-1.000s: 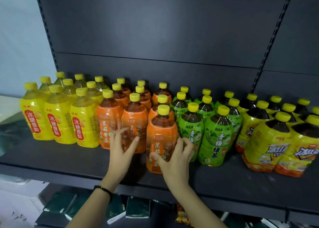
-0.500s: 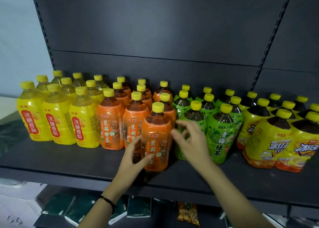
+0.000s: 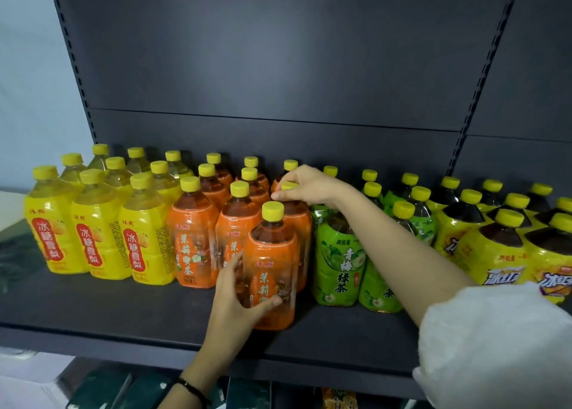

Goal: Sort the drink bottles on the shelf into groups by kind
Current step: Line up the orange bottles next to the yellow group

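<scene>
Now my right grip (image 3: 297, 189) has left the front bottles and reached back over the row, fingers pinching the yellow cap (image 3: 289, 186) of the orange bottle behind (image 3: 297, 220); half a second ago that hand hung open in front of the green ones. My left grip (image 3: 238, 297) has closed round the lower body of the front orange bottle (image 3: 270, 269), thumb across the label, where before it only touched the side. So I judge the orange group is being squared up: one bottle steadied out front, its neighbour about to be shifted. Right forearm stretches across the green tea bottles (image 3: 339, 260), wrist bent down, white sleeve (image 3: 495, 346) near the camera. Left wrist rises from below the shelf (image 3: 123, 319), black band (image 3: 193, 388) on it. Yellow pear-drink bottles (image 3: 96, 238) stand left, dark tea bottles (image 3: 492, 250) right.
</scene>
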The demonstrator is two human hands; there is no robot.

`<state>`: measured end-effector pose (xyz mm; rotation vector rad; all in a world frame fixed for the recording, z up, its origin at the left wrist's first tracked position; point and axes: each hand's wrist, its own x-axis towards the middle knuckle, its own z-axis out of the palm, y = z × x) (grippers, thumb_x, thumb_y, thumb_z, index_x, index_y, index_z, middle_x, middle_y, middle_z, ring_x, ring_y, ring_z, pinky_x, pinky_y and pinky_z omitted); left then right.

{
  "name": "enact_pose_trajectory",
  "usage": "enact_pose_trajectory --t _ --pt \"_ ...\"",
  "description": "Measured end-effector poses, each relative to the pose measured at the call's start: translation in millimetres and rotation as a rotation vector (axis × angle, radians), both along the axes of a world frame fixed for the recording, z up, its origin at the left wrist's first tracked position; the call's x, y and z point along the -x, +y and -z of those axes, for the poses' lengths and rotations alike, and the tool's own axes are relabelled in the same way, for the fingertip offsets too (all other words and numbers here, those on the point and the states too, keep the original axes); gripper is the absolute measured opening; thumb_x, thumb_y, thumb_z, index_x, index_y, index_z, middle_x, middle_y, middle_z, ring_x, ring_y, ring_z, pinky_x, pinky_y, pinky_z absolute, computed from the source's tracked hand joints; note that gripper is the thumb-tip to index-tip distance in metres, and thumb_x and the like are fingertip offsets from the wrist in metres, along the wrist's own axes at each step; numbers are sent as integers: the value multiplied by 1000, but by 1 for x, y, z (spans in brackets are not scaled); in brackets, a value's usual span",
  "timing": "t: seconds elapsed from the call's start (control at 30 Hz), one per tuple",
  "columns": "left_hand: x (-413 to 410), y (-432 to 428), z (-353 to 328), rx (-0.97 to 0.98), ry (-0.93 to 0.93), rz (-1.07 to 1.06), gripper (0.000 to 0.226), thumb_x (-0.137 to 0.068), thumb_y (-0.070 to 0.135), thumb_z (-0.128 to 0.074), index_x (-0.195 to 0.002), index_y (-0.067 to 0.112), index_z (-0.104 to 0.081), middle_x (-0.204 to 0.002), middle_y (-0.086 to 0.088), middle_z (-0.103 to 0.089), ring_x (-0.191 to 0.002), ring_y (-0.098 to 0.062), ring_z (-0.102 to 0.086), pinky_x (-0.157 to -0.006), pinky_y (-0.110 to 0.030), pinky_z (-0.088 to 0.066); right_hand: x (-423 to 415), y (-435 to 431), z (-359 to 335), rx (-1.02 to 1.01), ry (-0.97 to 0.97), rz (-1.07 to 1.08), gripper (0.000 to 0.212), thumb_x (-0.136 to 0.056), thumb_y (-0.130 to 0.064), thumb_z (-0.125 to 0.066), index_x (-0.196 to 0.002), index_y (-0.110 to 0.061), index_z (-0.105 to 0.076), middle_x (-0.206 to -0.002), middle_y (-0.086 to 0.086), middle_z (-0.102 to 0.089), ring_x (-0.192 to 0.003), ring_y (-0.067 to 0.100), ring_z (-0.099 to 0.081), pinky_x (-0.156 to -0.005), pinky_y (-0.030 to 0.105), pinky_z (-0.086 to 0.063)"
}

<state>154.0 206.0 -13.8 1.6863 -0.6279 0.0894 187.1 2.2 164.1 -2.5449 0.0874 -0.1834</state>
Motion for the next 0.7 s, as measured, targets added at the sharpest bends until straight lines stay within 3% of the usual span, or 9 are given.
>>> enact_pose_trajectory --t 0.1,0.2,0.3,0.4,0.5,0.7 --pt "-3 6 5 5 28 -21 98 -43 73 -79 -123 65 -22 -136 15 -37 -126 -12 -43 -102 -46 -46 -1 -3 2 38 -23 -29 32 -85 -44 -66 -104 -18 -66 -111 0 -64 -104 18 -58 -85 32 -51" --pt "-4 8 6 -2 23 -31 95 -42 75 -78 -121 69 -25 -138 14 -39 -125 -14 -45 -100 -47 -47 6 -8 -3 61 60 -108 31 -79 -47 -71 -102 -26 -62 -116 -4 -59 -107 17 -56 -90 37 -51" --pt "-2 8 6 0 23 -32 94 -43 74 -79 -121 70 -26 -137 15 -38 -126 -15 -45 -100 -48 -47 14 -9 -6 156 168 -163 47 -72 -34 -81 -109 -28 -51 -116 -5 -52 -102 16 -51 -74 30 -49" --pt "0 7 7 8 22 -29 94 -44 74 -78 -122 68 -27 -137 15 -38 -126 -15 -45 -101 -47 -46 11 -10 -3 213 92 -179 51 -69 -30 -84 -105 -23 -48 -99 -6 -51 -90 16 -50 -60 26 -40" --pt "1 8 6 12 21 -31 92 -45 73 -78 -122 70 -27 -134 23 -38 -125 -15 -45 -101 -46 -47 8 -10 -2 239 53 -202 50 -69 -30 -84 -103 -22 -47 -91 -8 -49 -83 12 -49 -57 24 -38" --pt "2 8 7 40 49 -23 90 -42 73 -79 -117 75 -28 -133 27 -37 -125 -18 -46 -99 -49 -48 -1 -13 -6 257 58 -236 50 -72 -31 -82 -105 -24 -46 -95 -9 -47 -89 14 -49 -61 24 -39"
